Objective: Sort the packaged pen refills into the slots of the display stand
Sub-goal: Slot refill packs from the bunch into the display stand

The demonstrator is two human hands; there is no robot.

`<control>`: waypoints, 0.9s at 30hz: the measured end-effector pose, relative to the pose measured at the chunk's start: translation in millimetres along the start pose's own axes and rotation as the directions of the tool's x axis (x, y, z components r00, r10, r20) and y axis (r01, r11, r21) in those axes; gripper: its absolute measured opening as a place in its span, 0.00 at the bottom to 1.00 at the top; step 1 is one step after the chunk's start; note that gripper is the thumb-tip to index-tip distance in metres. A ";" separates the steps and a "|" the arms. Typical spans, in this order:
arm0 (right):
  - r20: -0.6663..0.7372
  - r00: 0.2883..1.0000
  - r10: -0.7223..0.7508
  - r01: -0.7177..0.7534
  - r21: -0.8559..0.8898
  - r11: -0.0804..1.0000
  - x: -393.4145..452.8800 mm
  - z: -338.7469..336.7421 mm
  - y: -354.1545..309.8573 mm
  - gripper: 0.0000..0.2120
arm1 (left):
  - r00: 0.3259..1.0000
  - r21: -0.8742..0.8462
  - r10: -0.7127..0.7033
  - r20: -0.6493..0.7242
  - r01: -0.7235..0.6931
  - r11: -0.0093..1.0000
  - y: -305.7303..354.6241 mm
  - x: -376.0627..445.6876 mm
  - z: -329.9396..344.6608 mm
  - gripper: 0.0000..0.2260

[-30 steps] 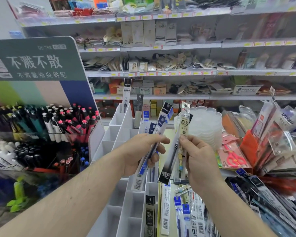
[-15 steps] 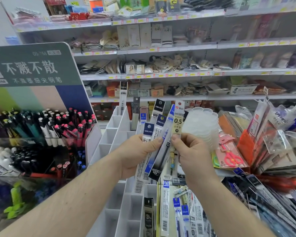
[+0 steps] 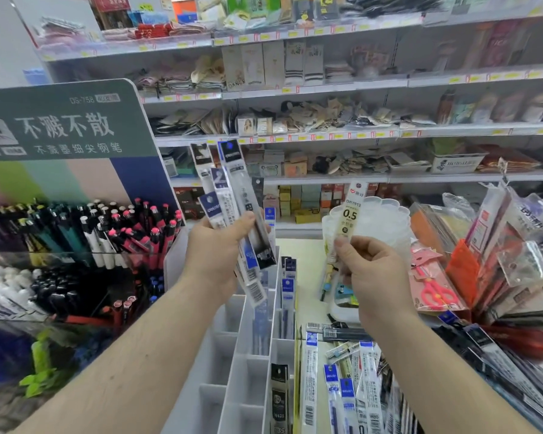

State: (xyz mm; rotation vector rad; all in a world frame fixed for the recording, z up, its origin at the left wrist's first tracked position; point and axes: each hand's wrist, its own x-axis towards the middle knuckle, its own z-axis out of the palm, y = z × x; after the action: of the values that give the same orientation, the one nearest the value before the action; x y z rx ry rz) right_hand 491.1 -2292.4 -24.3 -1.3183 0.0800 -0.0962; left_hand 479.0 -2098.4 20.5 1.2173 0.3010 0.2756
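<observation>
My left hand (image 3: 215, 255) grips a fanned bunch of packaged refills (image 3: 232, 195) with blue and black headers, held upright above the white display stand (image 3: 232, 371). My right hand (image 3: 373, 270) pinches a single refill pack marked 0.5 (image 3: 350, 214), held upright to the right of the stand. Some stand slots hold refill packs (image 3: 287, 296), and a black pack (image 3: 279, 399) sits in a near slot. Loose refill packs (image 3: 342, 386) lie on the counter below my right forearm.
A pen display with a green sign (image 3: 60, 120) and pink and black pens (image 3: 132, 233) stands at the left. A stack of clear plastic dishes (image 3: 376, 223) is behind my right hand. Packaged scissors (image 3: 433, 289) and hanging packs crowd the right. Store shelves fill the back.
My hands have drawn apart. The left hand now holds the dark pack with its bunch and has tilted it upright to the left; the right hand keeps only the 0.5 pack.
</observation>
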 end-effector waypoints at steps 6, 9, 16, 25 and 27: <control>0.081 0.988 0.133 -0.129 -0.051 0.990 8.9 14.0 10.9 0.04 | 0.994 -0.026 0.066 -0.091 -0.069 0.997 4.8 0.5 0.1 0.04; 0.133 0.975 0.181 -0.176 -0.048 0.983 5.4 20.9 16.5 0.05 | 0.990 -0.051 0.074 -0.116 -0.080 0.995 11.3 -2.7 1.2 0.05; 0.215 0.966 0.143 -0.129 -0.077 0.989 3.0 51.5 14.5 0.04 | 0.994 -0.004 0.079 -0.081 -0.080 0.997 36.3 -10.1 -4.5 0.05; 0.235 0.970 0.064 0.014 -0.315 0.949 14.4 89.7 27.4 0.04 | 0.992 0.007 0.053 -0.118 -0.053 0.999 29.2 -29.3 -29.3 0.10; 0.285 0.946 0.151 -0.017 -0.424 0.905 16.5 95.2 31.4 0.06 | 0.991 0.014 0.051 -0.127 -0.050 0.999 22.4 -33.8 -31.2 0.09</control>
State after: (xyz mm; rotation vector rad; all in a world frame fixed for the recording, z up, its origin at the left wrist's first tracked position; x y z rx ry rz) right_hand 519.0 -2195.0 -31.2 -1.7423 -0.1196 0.2188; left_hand 435.0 -2076.2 34.5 1.2219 0.3831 0.3972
